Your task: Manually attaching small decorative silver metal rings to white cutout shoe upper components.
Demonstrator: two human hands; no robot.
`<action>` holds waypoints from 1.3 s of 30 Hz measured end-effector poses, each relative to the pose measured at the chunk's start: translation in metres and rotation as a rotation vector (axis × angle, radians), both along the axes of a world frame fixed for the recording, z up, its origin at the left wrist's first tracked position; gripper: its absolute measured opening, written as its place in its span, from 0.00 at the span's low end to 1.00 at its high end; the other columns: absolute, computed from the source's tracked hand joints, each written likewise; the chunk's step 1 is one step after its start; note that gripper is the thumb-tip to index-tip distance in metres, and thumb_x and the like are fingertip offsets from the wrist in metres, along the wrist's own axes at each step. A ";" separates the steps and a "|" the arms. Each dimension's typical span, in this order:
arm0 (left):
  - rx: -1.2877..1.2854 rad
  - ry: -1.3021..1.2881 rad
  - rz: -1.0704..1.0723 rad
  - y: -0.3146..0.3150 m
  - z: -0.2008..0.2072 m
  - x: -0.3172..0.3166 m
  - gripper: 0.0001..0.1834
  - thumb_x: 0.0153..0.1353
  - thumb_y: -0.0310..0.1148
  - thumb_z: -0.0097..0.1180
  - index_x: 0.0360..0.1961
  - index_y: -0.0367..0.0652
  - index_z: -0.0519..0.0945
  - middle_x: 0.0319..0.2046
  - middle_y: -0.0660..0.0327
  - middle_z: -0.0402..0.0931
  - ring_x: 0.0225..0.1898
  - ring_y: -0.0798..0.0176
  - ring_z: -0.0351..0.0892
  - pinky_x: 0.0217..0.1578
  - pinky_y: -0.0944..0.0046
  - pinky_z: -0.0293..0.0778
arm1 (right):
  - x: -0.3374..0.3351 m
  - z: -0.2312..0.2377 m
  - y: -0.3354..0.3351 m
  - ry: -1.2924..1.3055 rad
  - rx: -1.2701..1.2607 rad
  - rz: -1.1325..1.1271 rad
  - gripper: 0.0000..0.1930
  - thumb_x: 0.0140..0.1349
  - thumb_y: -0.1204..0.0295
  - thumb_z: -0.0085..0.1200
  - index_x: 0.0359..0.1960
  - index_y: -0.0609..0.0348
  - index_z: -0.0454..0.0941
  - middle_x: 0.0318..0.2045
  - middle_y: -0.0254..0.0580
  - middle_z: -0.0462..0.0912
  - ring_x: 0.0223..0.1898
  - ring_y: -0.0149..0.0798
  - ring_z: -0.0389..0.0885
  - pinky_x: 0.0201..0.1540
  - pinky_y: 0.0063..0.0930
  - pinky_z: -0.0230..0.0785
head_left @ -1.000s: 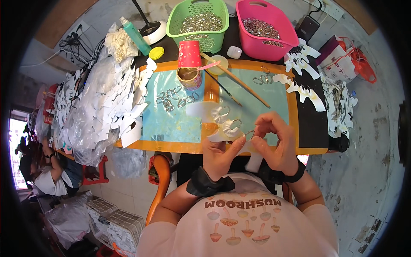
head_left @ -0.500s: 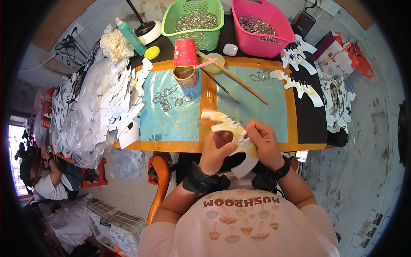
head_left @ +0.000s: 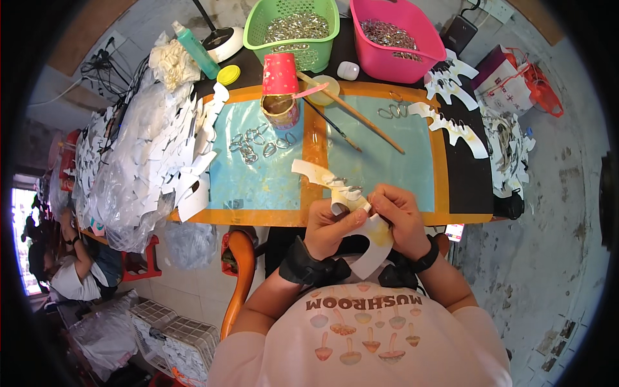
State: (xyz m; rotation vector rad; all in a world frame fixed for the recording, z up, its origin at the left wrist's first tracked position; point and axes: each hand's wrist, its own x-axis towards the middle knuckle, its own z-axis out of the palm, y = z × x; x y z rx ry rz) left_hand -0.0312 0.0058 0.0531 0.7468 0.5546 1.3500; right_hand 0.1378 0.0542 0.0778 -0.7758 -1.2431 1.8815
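Both hands hold a curved white cut-out piece with scalloped edges and yellowish smears, in front of my chest at the table's near edge. My left hand is closed around its middle, thumb on top. The fingers of my right hand pinch its right edge; the fingertips are partly hidden. Metal rings sit on the piece above my hands. Several loose oval metal rings lie on the blue mat to the left, and a few more rings lie to the right.
A stained tin and red cup stand mid-table, beside a thin brush and wooden stick. Green and pink baskets hold metal rings. White cut-outs pile left; ringed pieces lie right. Another person sits far left.
The white piece has turned and folded in my hands, its upper end shifting up and left. My left thumb now lies across it. The things on the table have stayed put.
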 end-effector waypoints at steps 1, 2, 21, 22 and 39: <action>0.012 0.049 0.031 0.000 -0.008 0.001 0.08 0.68 0.27 0.60 0.43 0.32 0.82 0.38 0.64 0.82 0.39 0.74 0.77 0.42 0.71 0.73 | -0.001 -0.005 0.000 0.033 -0.045 -0.008 0.15 0.75 0.66 0.49 0.30 0.61 0.73 0.26 0.25 0.72 0.29 0.17 0.64 0.31 0.16 0.56; 0.023 0.098 0.063 -0.001 -0.019 0.002 0.08 0.67 0.26 0.61 0.43 0.32 0.82 0.38 0.64 0.82 0.39 0.74 0.77 0.42 0.70 0.73 | -0.002 -0.010 0.000 0.066 -0.090 -0.016 0.15 0.75 0.66 0.49 0.29 0.61 0.73 0.25 0.25 0.72 0.29 0.17 0.64 0.31 0.16 0.56; -0.144 -0.365 -0.013 0.000 -0.026 0.004 0.15 0.65 0.26 0.59 0.52 0.33 0.78 0.43 0.63 0.81 0.46 0.71 0.79 0.45 0.68 0.75 | -0.013 -0.014 -0.003 -0.080 0.071 -0.261 0.16 0.74 0.68 0.50 0.26 0.63 0.72 0.23 0.25 0.69 0.27 0.19 0.61 0.29 0.18 0.55; -0.138 -0.238 -0.061 0.004 -0.018 0.001 0.17 0.62 0.24 0.61 0.52 0.33 0.78 0.42 0.65 0.80 0.46 0.72 0.79 0.45 0.69 0.75 | -0.013 -0.015 -0.002 -0.150 0.144 -0.288 0.16 0.74 0.68 0.50 0.26 0.63 0.71 0.23 0.25 0.68 0.27 0.19 0.61 0.28 0.19 0.54; -0.030 0.214 0.080 0.006 -0.036 -0.003 0.10 0.64 0.26 0.61 0.45 0.34 0.84 0.30 0.71 0.80 0.29 0.79 0.72 0.30 0.75 0.68 | -0.019 -0.020 0.005 0.038 -0.265 -0.166 0.14 0.74 0.65 0.49 0.27 0.53 0.74 0.23 0.21 0.69 0.23 0.16 0.61 0.26 0.14 0.53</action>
